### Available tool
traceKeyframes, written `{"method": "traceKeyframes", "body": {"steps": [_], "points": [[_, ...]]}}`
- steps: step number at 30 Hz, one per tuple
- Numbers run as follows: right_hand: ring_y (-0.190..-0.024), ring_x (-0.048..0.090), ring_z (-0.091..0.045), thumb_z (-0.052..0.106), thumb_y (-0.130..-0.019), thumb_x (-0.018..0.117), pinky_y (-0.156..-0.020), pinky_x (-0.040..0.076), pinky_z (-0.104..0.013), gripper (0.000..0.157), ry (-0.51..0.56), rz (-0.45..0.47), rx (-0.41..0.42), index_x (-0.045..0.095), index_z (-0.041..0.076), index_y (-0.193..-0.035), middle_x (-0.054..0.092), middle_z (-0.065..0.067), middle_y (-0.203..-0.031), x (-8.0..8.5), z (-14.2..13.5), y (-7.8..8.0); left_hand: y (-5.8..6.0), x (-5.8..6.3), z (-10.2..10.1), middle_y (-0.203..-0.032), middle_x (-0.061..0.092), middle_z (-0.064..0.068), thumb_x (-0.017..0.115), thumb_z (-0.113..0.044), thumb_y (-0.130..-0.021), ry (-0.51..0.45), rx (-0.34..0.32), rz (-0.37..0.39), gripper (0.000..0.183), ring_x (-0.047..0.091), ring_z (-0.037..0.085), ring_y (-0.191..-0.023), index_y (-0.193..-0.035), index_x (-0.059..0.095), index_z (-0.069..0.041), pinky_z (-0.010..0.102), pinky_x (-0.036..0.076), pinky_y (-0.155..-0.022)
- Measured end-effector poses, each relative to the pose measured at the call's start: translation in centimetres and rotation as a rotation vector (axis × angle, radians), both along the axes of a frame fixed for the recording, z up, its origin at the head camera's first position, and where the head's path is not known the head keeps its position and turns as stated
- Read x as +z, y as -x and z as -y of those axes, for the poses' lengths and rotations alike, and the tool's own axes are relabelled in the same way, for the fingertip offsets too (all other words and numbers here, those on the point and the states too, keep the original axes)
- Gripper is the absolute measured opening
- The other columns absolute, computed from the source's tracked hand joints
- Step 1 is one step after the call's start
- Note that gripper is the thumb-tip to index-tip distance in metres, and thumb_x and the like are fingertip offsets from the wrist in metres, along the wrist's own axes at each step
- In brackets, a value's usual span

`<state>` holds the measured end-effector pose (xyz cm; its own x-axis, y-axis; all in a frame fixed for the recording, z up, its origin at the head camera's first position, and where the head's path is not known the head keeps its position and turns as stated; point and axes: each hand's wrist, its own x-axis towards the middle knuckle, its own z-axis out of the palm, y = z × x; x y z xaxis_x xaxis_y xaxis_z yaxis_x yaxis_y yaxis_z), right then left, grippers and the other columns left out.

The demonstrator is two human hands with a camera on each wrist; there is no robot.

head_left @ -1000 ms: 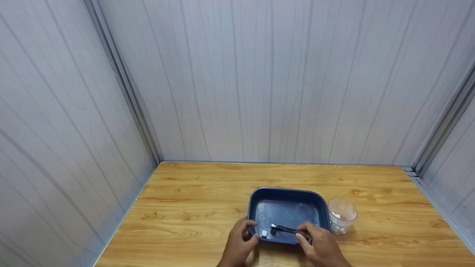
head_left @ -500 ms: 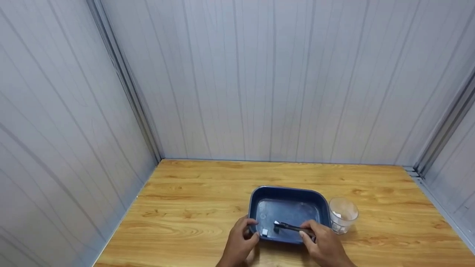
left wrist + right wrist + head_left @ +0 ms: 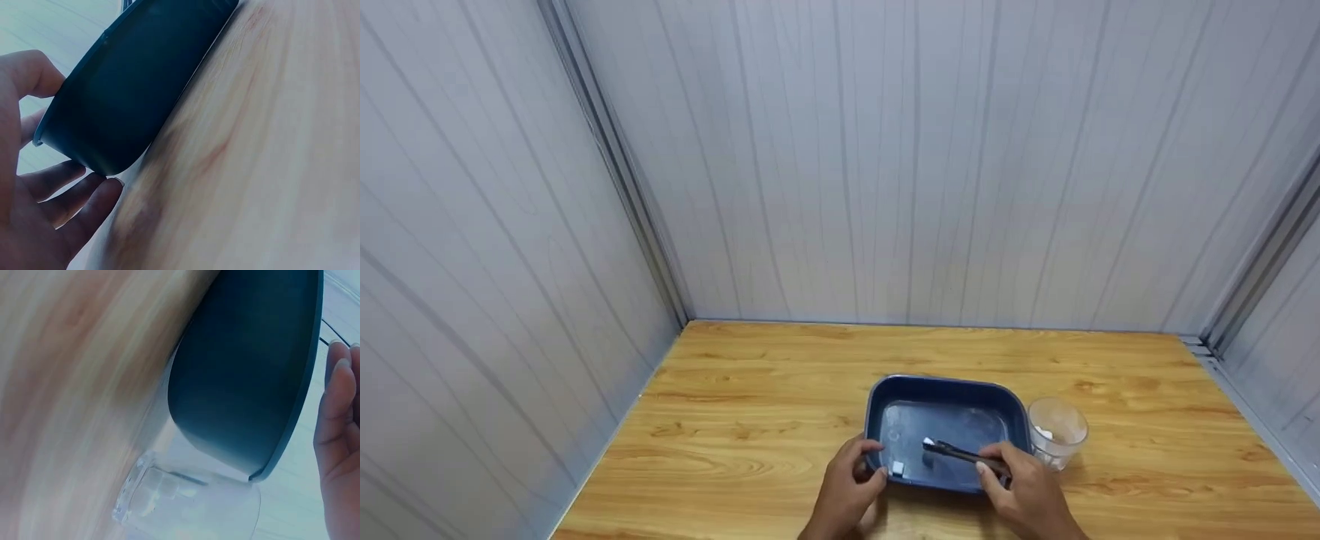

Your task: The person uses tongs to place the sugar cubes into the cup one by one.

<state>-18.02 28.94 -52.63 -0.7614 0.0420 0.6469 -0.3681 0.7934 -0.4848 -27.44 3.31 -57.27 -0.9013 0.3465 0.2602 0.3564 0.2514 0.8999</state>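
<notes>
My left hand (image 3: 846, 486) grips the near left corner of a dark blue plastic basin (image 3: 945, 384); the left wrist view shows its thumb at the rim and the other fingers against the outer wall. Between thumb and fingers, my right hand (image 3: 1026, 489) pinches slim black tongs (image 3: 964, 453) above the basin's right side. A small white cube (image 3: 928, 443) sits at the tongs' tip, over the basin floor with a shadow below it. Another white cube (image 3: 898, 468) lies in the near left corner, close to my left thumb.
A clear drinking glass (image 3: 1060, 433) with several white cubes (image 3: 154, 490) in it stands right beside the basin's right wall. The wooden table (image 3: 750, 405) ends at pale panelled walls (image 3: 825, 165) behind and at both sides.
My right hand, the tongs and the white cube at their tip have moved right and slightly up, away from the cube in the corner. The left hand keeps its hold on the basin.
</notes>
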Motion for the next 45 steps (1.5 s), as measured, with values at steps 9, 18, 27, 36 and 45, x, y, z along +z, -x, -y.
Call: {"method": "traceKeyframes", "body": {"steps": [9, 18, 27, 36, 45], "points": [[-0.061, 0.048, 0.002, 0.004, -0.063, 0.079, -0.055, 0.039, -0.017, 0.028, -0.043, -0.114, -0.021, 0.062, 0.015, -0.083, 0.057, 0.016, -0.072, -1.0, -0.2, -0.3, -1.7, 1.8, 0.5, -0.127, 0.05, 0.014, 0.065, -0.006, -0.082, -0.015, -0.022, 0.065, 0.027, 0.048, 0.023, -0.112, -0.108, 0.061, -0.01, 0.041, 0.045, -0.085], [-0.059, 0.047, -0.001, 0.001, -0.065, 0.078, -0.053, 0.036, -0.014, 0.028, 0.007, -0.095, -0.033, 0.062, 0.014, -0.084, 0.053, 0.017, -0.07, -1.0, -0.2, -0.3, -0.9, 0.0, 1.2, -0.128, 0.049, 0.008, 0.066, -0.012, -0.083, 0.007, -0.019, 0.078, 0.036, 0.048, 0.021, -0.114, -0.119, 0.057, -0.013, 0.034, 0.045, -0.086], [-0.06, 0.049, 0.0, -0.002, -0.067, 0.075, -0.053, 0.038, -0.014, 0.026, 0.044, -0.139, -0.047, 0.063, 0.011, -0.086, 0.056, 0.014, -0.072, -0.4, -1.5, -0.4, -0.4, -0.4, 0.5, -0.121, 0.052, 0.004, 0.066, -0.012, -0.083, 0.004, -0.009, 0.026, 0.031, 0.052, 0.016, -0.103, -0.113, 0.058, -0.015, 0.028, 0.046, -0.08], [-0.061, 0.051, -0.001, -0.002, -0.068, 0.074, -0.053, 0.039, -0.014, 0.025, 0.04, -0.174, -0.041, 0.064, 0.012, -0.087, 0.057, 0.013, -0.074, -0.1, -2.1, -0.5, -0.6, -0.2, 0.2, -0.123, 0.051, 0.003, 0.064, -0.013, -0.084, 0.008, -0.007, 0.044, 0.031, 0.048, 0.017, -0.113, -0.114, 0.057, -0.014, 0.033, 0.044, -0.088], [-0.062, 0.052, -0.002, 0.0, -0.072, 0.072, -0.054, 0.04, -0.013, 0.022, 0.048, -0.115, -0.072, 0.063, 0.01, -0.089, 0.059, 0.009, -0.076, 0.8, -2.9, -0.6, -0.1, -0.1, -0.3, -0.122, 0.05, -0.002, 0.063, -0.013, -0.086, 0.016, -0.005, 0.037, 0.035, 0.048, 0.015, -0.114, -0.12, 0.055, -0.015, 0.03, 0.044, -0.088]]}}
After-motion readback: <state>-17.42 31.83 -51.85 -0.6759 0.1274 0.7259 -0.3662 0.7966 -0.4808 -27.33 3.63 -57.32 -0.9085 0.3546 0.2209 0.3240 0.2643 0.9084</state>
